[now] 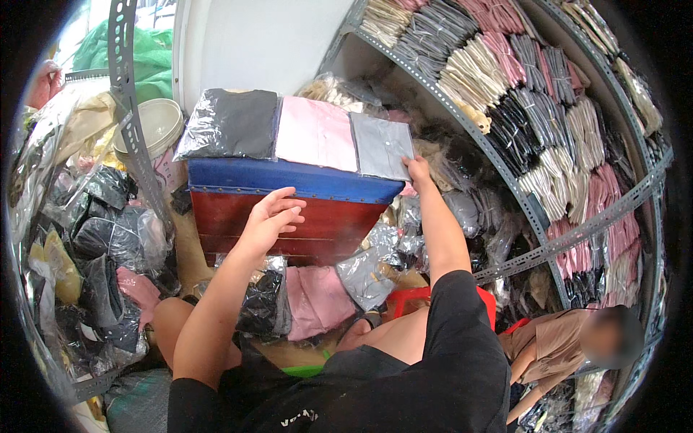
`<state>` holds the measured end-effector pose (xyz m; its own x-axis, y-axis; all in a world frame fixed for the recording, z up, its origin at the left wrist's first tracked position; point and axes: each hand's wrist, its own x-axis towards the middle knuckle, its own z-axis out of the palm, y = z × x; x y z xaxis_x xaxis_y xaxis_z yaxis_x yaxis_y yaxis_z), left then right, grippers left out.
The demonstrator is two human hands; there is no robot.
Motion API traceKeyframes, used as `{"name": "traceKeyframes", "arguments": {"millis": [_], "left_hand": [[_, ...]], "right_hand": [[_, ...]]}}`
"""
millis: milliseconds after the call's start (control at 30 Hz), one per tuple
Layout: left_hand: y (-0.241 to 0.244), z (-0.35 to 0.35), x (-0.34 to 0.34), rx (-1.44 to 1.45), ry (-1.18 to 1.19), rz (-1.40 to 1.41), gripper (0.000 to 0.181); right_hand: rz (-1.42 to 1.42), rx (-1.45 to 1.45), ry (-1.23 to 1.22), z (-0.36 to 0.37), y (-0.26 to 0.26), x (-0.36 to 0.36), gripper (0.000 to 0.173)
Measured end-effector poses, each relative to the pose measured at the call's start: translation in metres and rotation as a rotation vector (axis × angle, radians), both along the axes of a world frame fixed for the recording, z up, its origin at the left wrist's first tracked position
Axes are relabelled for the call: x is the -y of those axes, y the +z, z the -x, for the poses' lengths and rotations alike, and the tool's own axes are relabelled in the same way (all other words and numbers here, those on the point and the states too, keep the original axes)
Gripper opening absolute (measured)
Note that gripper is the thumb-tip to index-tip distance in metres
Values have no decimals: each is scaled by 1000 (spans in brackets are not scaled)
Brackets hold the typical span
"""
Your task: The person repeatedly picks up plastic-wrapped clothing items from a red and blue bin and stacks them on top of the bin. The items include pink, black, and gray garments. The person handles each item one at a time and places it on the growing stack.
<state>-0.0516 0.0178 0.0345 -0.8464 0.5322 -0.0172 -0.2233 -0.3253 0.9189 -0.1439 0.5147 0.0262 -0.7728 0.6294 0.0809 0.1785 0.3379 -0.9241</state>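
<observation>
My right hand (pixel 417 172) holds the near right corner of a grey folded garment in a clear bag (pixel 381 145). That garment lies at the right end of a blue padded box top (pixel 292 176) with dark red sides. Beside it lie a pink folded garment (pixel 316 132) in the middle and a black bagged garment (pixel 233 124) on the left. My left hand (pixel 276 216) hovers before the box's front, fingers apart, with nothing in it. Below, by my legs, are more bagged garments: black (pixel 262 303), pink (pixel 319 303) and grey (pixel 365 279).
Metal shelves (pixel 509 173) with stacks of folded garments curve along the right. A perforated metal post (pixel 130 108) and a white bucket (pixel 157 124) stand at left, near heaped plastic-wrapped clothing (pixel 113 233). Another person (pixel 552 346) is at lower right, near a red stool (pixel 406 297).
</observation>
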Motion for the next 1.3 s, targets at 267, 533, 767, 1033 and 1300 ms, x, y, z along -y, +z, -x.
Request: {"name": "traceKeyframes", "arguments": {"millis": [267,533,767,1033,1300], "left_hand": [[2,6,16,35,85,34,47],[3,3,9,25,44,65,48],[0,1,12,23,51,81,49],[-2,0,6,9,45,105,47],[-1,0,8,8,16,96,48]], "right_hand": [[-189,168,82,-6,11,29,77],[-860,214,-19,-5,37,51,77],[-972,488,218,17,30,136,74],[-1041,447,297,16,24,123,72],[-1021,482,260,27,30,132,71]]}}
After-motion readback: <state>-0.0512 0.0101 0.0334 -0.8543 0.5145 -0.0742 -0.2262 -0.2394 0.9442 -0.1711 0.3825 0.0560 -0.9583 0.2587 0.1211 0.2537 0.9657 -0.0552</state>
